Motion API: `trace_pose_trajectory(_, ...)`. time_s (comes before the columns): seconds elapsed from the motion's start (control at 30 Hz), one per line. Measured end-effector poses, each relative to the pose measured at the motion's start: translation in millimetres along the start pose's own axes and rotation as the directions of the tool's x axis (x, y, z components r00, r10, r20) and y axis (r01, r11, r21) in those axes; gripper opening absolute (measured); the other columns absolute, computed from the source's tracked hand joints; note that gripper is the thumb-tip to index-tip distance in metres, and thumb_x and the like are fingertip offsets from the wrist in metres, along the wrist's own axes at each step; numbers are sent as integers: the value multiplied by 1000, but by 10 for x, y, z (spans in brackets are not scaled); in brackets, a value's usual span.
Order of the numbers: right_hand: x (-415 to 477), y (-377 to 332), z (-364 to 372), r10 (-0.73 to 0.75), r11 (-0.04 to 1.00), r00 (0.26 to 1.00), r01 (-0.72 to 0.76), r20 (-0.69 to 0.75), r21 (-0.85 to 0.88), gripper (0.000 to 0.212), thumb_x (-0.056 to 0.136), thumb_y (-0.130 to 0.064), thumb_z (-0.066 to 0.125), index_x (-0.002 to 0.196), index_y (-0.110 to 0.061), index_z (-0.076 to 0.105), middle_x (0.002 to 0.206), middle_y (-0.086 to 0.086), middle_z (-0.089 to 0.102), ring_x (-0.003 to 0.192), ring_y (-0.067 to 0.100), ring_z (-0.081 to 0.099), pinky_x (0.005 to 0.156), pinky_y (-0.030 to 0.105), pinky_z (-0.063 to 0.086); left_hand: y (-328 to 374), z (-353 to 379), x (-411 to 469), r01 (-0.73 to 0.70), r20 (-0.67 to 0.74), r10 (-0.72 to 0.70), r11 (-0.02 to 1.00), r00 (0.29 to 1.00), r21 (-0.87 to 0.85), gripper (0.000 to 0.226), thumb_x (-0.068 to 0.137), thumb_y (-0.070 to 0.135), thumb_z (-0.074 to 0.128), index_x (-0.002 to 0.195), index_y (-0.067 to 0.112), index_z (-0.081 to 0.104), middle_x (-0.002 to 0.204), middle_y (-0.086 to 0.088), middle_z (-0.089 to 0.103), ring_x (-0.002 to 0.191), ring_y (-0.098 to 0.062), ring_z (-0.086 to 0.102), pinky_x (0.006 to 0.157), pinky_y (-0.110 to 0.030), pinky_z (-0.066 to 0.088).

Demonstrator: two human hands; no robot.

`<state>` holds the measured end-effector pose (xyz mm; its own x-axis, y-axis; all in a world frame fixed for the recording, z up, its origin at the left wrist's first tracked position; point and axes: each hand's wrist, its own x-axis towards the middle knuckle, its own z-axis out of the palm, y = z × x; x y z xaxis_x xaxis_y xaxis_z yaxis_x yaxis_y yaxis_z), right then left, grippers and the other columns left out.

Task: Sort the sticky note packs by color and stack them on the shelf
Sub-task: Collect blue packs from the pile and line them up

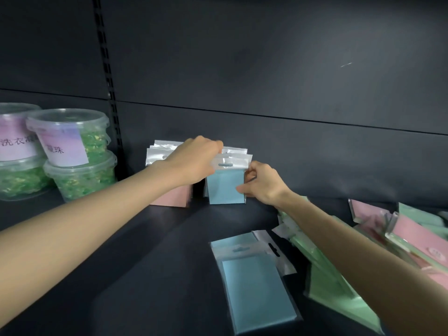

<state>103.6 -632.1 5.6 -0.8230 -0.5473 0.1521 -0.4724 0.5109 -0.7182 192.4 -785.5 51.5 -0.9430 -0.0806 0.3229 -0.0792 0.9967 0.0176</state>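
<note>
The left hand [194, 161] grips the top of the blue stack [226, 187], the right hand [264, 185] pinches its side; the loose blue pack [254, 287] lies flat nearer the right

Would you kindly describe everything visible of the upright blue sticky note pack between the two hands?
The upright blue sticky note pack is a pale blue pad in a clear plastic sleeve with a whitish header and slotted hang hole. It stands on the shelf, fronting similar packs, right of the pink packs. The left hand grips its header; the right hand pinches its right edge.
</note>
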Motion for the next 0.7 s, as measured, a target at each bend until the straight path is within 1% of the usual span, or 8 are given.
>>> trace_pose_trajectory(0.07, 39, 16, 46, 10, 1000, 1000, -10, -29, -22, 34, 74, -8, 71, 105, -6, 56, 89, 6, 65, 85, 22, 62, 80, 33, 53, -27, 50, 54, -23, 5, 22, 999, 1000, 46, 38, 84, 13, 58, 121, 13, 48, 109, -8, 58, 97, -32, 54, 79, -35, 44)
trace_pose_trajectory(0.17, 66, 25, 64, 9, 998, 998, -12, -55, -56, 37, 76, -10, 71, 106, -10, 49, 92, 7, 67, 84, 20, 60, 70, 27, 48, -95, 122, 96, -100, 1, 100, 990, 995, 101, 53, 85, 28, 61, 132, 19, 40, 122, -2, 50, 113, -24, 46, 88, -34, 34)
trace_pose_trajectory(0.27, 70, 58, 62, 27, 991, 999, -30, -24, -131, 45, 74, -15, 74, 107, -14, 45, 95, 4, 66, 88, 20, 61, 77, 31, 50, -165, 172, 102, -174, -27, 179, 974, 983, 145, 59, 84, 32, 64, 136, 22, 38, 128, 1, 40, 115, -19, 37, 91, -33, 31)
trace_pose_trajectory(0.33, 73, 79, 78, 46, 977, 999, -44, 9, -210, 49, 72, -19, 76, 112, -14, 47, 97, 3, 64, 90, 22, 61, 83, 36, 52, -199, 201, 109, -200, -14, 206, 964, 978, 172, 58, 84, 36, 63, 136, 24, 40, 132, 2, 37, 117, -18, 34, 92, -32, 30)
trace_pose_trajectory(0.4, 86, 89, 108, 61, 959, 998, -50, 32, -278, 51, 73, -21, 76, 115, -14, 48, 101, 4, 63, 93, 23, 61, 86, 40, 52, -213, 220, 126, -218, 12, 220, 955, 975, 200, 54, 87, 40, 61, 135, 24, 43, 132, 3, 39, 118, -18, 36, 94, -32, 30)
trace_pose_trajectory(0.47, 102, 90, 136, 72, 943, 997, -59, 25, -327, 51, 73, -26, 74, 116, -14, 49, 106, 6, 62, 96, 26, 60, 87, 43, 52, -218, 240, 145, -231, 28, 231, 946, 973, 227, 49, 89, 39, 59, 133, 23, 46, 129, 3, 42, 116, -17, 39, 94, -31, 30)
trace_pose_trajectory(0.6, 103, 73, 163, 83, 906, 996, -72, 10, -417, 52, 76, -34, 71, 118, -15, 47, 110, 7, 59, 100, 30, 58, 87, 43, 50, -231, 258, 162, -234, 47, 230, 944, 972, 230, 46, 90, 34, 59, 134, 24, 47, 125, 3, 45, 115, -18, 42, 98, -32, 29)
trace_pose_trajectory(0.7, 89, 65, 165, 71, 883, 997, -62, 2, -466, 51, 79, -37, 69, 118, -15, 46, 110, 7, 60, 101, 30, 57, 86, 42, 50, -225, 258, 173, -251, 47, 248, 932, 968, 261, 44, 89, 34, 60, 130, 24, 50, 121, 3, 47, 113, -18, 43, 101, -33, 28)
